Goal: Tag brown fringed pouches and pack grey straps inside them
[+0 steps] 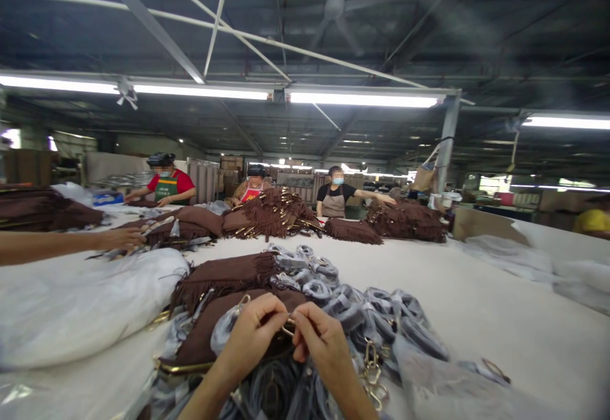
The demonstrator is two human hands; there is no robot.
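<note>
My left hand [255,331] and my right hand [321,337] meet in front of me, fingertips pinched on a small gold metal clasp [288,327]. The fingers cover much of it. Beside my left hand, a coiled strap in clear plastic [223,331] hangs close to the wrist, a gold hook at its top. Below lies a brown bag [203,334] with a gold frame edge [185,367]. Behind it rests another brown bag with fringe [229,272]. Plastic-wrapped coiled straps [317,290] are heaped around, some with gold hooks [372,359].
A large white plastic bag [90,305] fills the table's left side. A co-worker's arm [71,246] reaches in from the left. Piles of brown bags [281,210] line the far side, where several people work. Clear plastic [452,382] lies at front right.
</note>
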